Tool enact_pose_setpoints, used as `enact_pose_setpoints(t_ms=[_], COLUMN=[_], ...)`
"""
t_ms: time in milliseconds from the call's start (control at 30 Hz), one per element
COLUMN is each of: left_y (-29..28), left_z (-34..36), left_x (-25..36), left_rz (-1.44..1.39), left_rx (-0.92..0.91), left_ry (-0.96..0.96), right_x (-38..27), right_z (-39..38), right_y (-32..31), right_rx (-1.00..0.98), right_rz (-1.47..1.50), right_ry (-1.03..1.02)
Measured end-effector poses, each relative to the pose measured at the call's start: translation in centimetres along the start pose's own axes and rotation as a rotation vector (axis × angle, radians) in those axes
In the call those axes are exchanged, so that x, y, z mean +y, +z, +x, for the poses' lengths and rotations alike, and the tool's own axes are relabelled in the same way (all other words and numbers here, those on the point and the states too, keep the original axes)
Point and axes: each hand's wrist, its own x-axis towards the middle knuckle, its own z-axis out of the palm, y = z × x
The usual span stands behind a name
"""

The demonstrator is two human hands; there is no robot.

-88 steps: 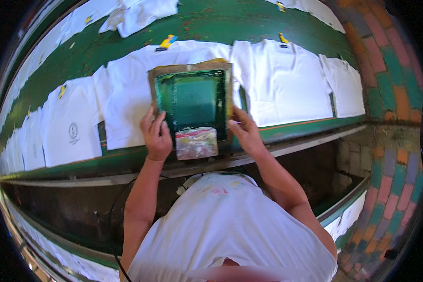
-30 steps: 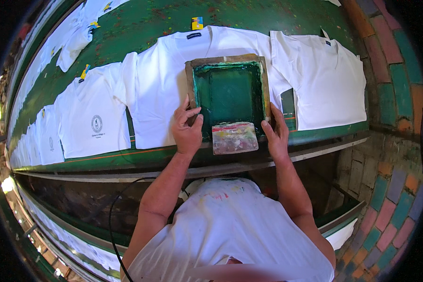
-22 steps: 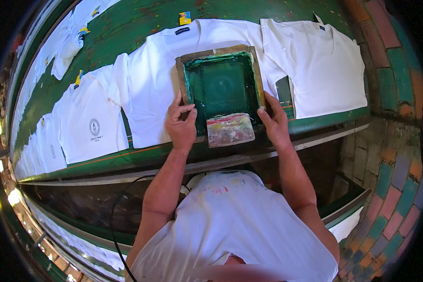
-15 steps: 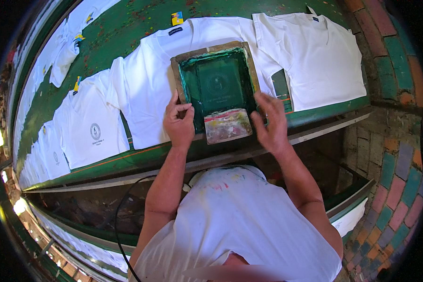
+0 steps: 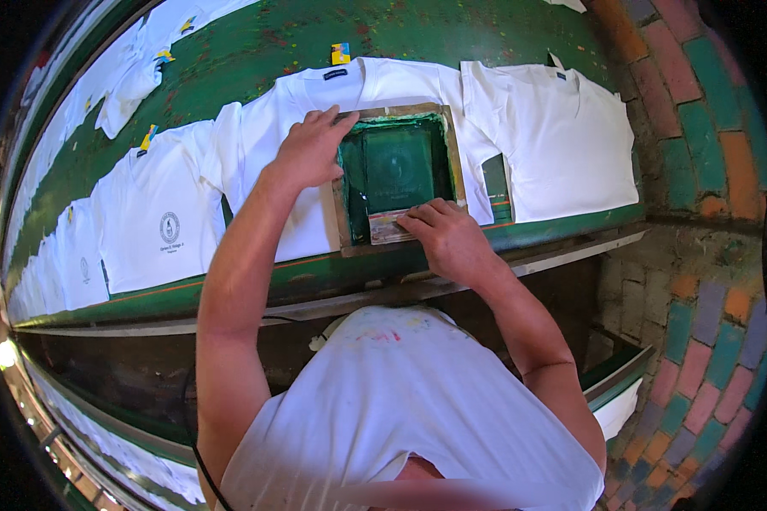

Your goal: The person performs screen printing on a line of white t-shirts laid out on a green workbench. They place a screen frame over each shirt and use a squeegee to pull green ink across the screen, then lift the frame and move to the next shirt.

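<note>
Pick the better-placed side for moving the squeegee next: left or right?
Probably the right: the right grip is on the squeegee at the near end of the frame, while the left grip is at the frame's far left corner, away from the squeegee.

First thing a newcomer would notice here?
Probably the green screen-printing frame at centre, on a white T-shirt. The left hand is at its upper-left edge; the right hand holds a paint-smeared squeegee at its lower end. Next, the dark round emblem on the shirt to the left.
</note>
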Motion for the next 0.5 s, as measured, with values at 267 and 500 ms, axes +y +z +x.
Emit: enact_pose_setpoints(t_ms=[267, 500], left_y=[-1.3, -1.3], left_z=[1.4, 1.6], left_x=[0.9, 1.4], left_rz=[0.055, 0.093], left_rx=[-0.169, -0.165], left_ry=[-0.084, -0.104], right_x=[4.4, 9.7], right_z=[3.7, 10.7], right_y=[-2.9, -2.8], right_rx=[-0.188, -0.078], right_rz=[0.186, 0.105], right_ry=[-0.005, 0.011])
